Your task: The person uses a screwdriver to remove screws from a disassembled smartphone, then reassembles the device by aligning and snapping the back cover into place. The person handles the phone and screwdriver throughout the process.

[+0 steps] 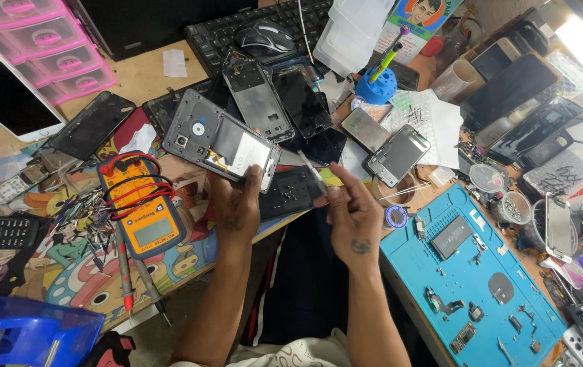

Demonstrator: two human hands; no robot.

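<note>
My left hand [237, 204] holds an opened grey phone body [220, 143] by its lower edge, its inner side with a round camera part facing up. My right hand [352, 214] pinches a thin metal tool [312, 171], probably tweezers, whose tip points toward the phone's lower right corner. Under both hands lies a black phone back panel [288, 192] on the desk's edge.
An orange multimeter [147, 216] with red and black leads lies to the left. Several black phone screens and frames [284, 102] cover the middle. A blue repair mat [471, 278] with small parts sits at the right. A keyboard [237, 27] and mouse [264, 37] lie behind.
</note>
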